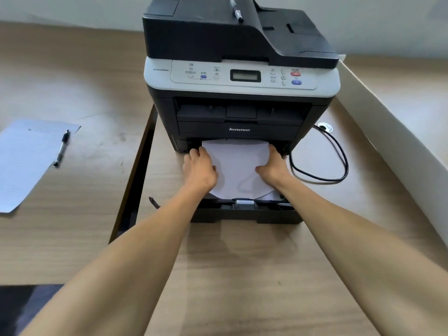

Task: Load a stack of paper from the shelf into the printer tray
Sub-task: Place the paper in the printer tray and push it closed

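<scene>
A black and grey printer (pixel 240 76) stands on a wooden desk. Its paper tray (pixel 247 210) is pulled out toward me at the bottom. A white stack of paper (pixel 238 166) lies in the tray, its far end inside the printer's slot. My left hand (pixel 200 169) grips the stack's left edge and my right hand (pixel 272 167) grips its right edge. The paper bows upward a little between them.
A black power cable (pixel 339 156) loops on the desk right of the printer. Left, on a lower surface, a lined sheet (pixel 26 161) lies with a pen (pixel 61 147) on it. Another pen (pixel 236 10) rests on the printer's top. A white board (pixel 388 117) runs along the right.
</scene>
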The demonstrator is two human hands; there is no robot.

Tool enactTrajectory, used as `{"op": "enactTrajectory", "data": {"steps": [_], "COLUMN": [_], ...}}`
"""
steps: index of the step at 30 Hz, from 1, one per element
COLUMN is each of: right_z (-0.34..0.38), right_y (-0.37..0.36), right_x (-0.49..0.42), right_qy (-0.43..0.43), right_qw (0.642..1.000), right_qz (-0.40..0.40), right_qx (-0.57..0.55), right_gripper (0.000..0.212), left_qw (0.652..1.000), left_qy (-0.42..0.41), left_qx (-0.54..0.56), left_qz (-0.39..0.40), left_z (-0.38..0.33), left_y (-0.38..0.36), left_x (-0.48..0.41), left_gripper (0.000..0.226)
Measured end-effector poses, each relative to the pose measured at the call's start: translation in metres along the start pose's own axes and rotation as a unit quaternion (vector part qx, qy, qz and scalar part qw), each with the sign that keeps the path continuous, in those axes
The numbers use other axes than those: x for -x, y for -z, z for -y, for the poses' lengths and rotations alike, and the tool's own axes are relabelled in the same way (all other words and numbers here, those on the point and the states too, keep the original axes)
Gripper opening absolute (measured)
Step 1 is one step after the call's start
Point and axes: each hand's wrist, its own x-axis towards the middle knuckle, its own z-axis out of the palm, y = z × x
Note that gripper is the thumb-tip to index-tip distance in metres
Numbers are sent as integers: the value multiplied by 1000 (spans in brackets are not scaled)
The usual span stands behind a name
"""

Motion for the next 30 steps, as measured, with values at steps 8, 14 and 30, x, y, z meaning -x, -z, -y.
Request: {"op": "enactTrajectory", "data": {"steps": [8, 14, 30], "right_z": [-10, -24, -13], "right_y": [-16, -1, 29], "right_x": [8, 29, 53], "right_qy": [65, 44, -85], "right_qw": [976, 965, 995], "right_qz": [-46, -108, 24], "right_qx": [202, 237, -56], "right_gripper": [60, 56, 51], "left_qw": [999, 990, 976], "left_qy": [28, 86, 131], "left_qx": [-24, 72, 102], "left_qz": [37, 83, 142], "left_z": [15, 10, -2], "left_y": [-3, 17, 20], "left_x": [12, 28, 47], "left_gripper": [61, 46, 52]}}
